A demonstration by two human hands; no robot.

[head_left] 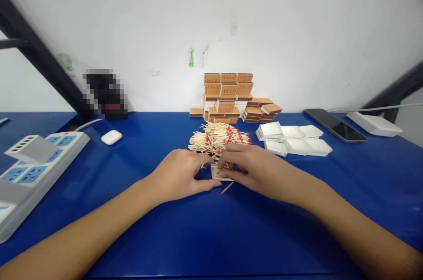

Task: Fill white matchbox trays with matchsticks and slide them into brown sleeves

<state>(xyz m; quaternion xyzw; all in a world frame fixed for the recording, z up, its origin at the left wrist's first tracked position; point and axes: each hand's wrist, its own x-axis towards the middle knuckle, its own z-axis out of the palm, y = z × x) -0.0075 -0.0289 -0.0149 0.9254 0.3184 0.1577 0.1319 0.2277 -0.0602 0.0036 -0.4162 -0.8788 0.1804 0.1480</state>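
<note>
A small white matchbox tray [215, 173] lies on the blue table between my hands, with some matches in it. My left hand [181, 173] holds the tray's left end, thumb at the near side and fingers at the far side. Over the tray's right part, my right hand [256, 167] has its fingers curled and closed on matches; its fingertips partly hide the contents. A single red-tipped match [226, 188] lies just in front of the tray. Right behind my hands is a large heap of loose matches [211, 136], most red heads to the right.
Stacked orange matchboxes [228, 90] stand against the wall behind the heap. White empty trays [295, 145] sit at the right, with a phone [333, 125] and a white box [375, 125] beyond. At left are a white earbud case [111, 137] and a power strip [71, 152].
</note>
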